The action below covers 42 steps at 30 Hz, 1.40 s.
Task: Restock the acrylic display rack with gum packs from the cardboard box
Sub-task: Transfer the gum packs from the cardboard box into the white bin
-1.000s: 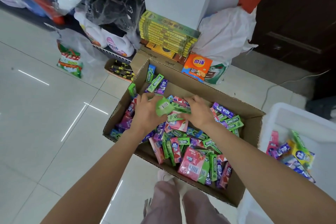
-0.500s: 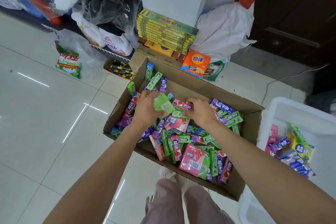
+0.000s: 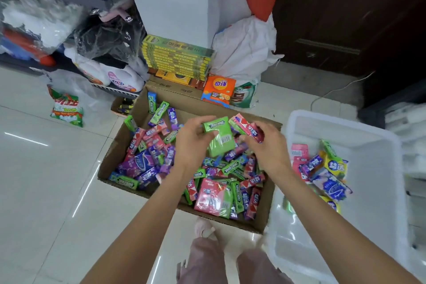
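An open cardboard box [image 3: 119, 152] on the tiled floor holds several loose gum packs in green, purple, pink and blue. My left hand [image 3: 193, 143] grips a large green gum multipack [image 3: 219, 139], lifted above the pile. My right hand [image 3: 268, 145] pinches pink-and-red gum packs [image 3: 247, 125] just right of the green one. No acrylic display rack is in view.
A white plastic tub [image 3: 368, 136] at the right holds several gum packs [image 3: 322, 168]. Behind the box stand stacked yellow-green boxes [image 3: 177, 57], an orange packet [image 3: 219, 89], a white sack [image 3: 244, 50] and detergent bottles [image 3: 119, 78]. My legs are at the bottom.
Both hands have risen out of the pile and shifted right. The left lifted the green multipack higher; the right hand now holds pink-and-red packs it took from the box.
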### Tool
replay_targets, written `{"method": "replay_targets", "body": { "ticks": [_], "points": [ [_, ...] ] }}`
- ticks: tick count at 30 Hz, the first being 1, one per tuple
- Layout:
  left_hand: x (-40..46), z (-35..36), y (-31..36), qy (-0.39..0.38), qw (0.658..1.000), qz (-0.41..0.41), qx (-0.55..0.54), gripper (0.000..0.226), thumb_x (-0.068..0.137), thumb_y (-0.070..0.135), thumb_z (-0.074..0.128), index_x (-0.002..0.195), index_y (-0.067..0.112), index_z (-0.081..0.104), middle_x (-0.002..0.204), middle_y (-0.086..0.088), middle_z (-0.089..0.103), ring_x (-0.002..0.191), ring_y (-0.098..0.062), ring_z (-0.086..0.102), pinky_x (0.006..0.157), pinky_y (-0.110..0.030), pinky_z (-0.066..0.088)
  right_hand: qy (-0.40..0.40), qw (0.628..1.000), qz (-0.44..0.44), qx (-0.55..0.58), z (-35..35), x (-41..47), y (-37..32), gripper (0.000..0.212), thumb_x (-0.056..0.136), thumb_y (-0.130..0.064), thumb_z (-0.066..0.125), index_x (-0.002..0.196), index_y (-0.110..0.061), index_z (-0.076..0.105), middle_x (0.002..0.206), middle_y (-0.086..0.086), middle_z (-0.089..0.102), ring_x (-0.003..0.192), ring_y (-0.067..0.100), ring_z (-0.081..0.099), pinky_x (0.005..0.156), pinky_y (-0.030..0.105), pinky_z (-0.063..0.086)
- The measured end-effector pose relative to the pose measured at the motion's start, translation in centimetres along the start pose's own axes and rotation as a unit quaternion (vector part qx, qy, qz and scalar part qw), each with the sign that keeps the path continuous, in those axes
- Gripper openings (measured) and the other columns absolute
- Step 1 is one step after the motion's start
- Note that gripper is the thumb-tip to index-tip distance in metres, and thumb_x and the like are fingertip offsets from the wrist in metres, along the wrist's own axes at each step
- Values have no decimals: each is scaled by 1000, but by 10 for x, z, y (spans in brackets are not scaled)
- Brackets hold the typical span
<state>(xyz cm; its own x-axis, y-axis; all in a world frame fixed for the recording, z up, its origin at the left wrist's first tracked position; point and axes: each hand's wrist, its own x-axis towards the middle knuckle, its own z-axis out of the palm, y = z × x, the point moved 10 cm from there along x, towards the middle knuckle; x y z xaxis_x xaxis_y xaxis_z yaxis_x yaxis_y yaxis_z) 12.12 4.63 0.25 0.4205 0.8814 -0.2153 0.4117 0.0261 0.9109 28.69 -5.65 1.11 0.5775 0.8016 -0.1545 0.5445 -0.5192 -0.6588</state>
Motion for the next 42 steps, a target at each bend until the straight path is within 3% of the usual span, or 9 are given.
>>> {"method": "replay_targets", "body": {
  "ticks": [3, 6, 12, 17, 22, 26, 30, 34, 42],
  "points": [
    [-14, 66, 37, -30, 999, 32, 8, 31, 80, 15, 72, 105, 33, 66, 95, -5, 69, 87, -22, 65, 79, -40, 55, 69, 997, 32, 29, -56, -15, 51, 40, 83, -27, 69, 118, -11, 60, 107, 5, 61, 96, 20, 58, 81, 26, 41],
    [-31, 136, 59, -55, 997, 47, 34, 31, 81, 9, 70, 107, 24, 67, 100, -8, 68, 84, -19, 63, 80, -34, 54, 87, 993, 73, 29, -96, -32, 112, 45, 85, -25, 67, 126, -11, 56, 115, 7, 61, 104, 23, 57, 88, 31, 43],
    [-54, 250, 58, -95, 980, 61, 167, 30, 82, 1, 64, 110, 12, 65, 111, -8, 64, 93, -20, 59, 81, -17, 37, 8, 994, 112, -10, -118, -43, 215, 40, 88, -23, 62, 128, -19, 55, 109, 13, 61, 102, 29, 58, 82, 31, 43],
    [-41, 280, 44, -90, 959, 49, 266, 35, 88, 1, 55, 120, 15, 60, 122, -9, 58, 101, -26, 58, 93, -32, 43, -65, 990, 108, -57, -106, -39, 246, 37, 93, -16, 53, 130, -21, 54, 112, 15, 54, 103, 30, 56, 86, 31, 43],
    [-48, 293, 48, -153, 908, 100, 376, 48, 89, 1, 52, 135, 16, 47, 145, -5, 37, 130, -24, 35, 106, -33, 31, -103, 991, 69, -59, -93, -41, 234, 47, 92, -21, 55, 138, -23, 45, 133, 8, 42, 124, 24, 42, 104, 36, 38],
    [-64, 268, 67, -127, 913, 155, 354, 45, 90, 9, 54, 134, 15, 49, 141, -4, 43, 128, -22, 40, 99, -35, 39, -96, 993, 13, -65, -93, -43, 200, 47, 92, -19, 54, 138, -19, 45, 144, 3, 34, 134, 19, 29, 108, 31, 29],
    [-73, 195, 76, -21, 939, 187, 288, 33, 88, 12, 55, 120, 7, 59, 118, -11, 59, 109, -29, 54, 87, -37, 48, -79, 995, -60, -21, -81, -43, 136, 43, 89, -11, 54, 132, -16, 51, 131, 1, 45, 125, 15, 39, 100, 23, 32],
    [-67, 105, 47, 44, 949, 129, 284, 28, 91, 13, 55, 118, 7, 59, 113, -12, 58, 103, -30, 53, 83, -39, 48, -107, 988, -111, -10, -37, -40, 62, 41, 91, -13, 50, 132, -14, 51, 130, 2, 47, 124, 15, 40, 101, 23, 30],
    [-25, -42, -48, 4, 934, 23, 357, 47, 86, 15, 62, 130, 5, 50, 131, -16, 49, 122, -34, 43, 96, -42, 39, -184, 974, -125, -51, 82, -28, -32, 46, 95, -23, 51, 140, -17, 41, 140, 3, 41, 132, 18, 34, 103, 28, 32]
  ]
}}
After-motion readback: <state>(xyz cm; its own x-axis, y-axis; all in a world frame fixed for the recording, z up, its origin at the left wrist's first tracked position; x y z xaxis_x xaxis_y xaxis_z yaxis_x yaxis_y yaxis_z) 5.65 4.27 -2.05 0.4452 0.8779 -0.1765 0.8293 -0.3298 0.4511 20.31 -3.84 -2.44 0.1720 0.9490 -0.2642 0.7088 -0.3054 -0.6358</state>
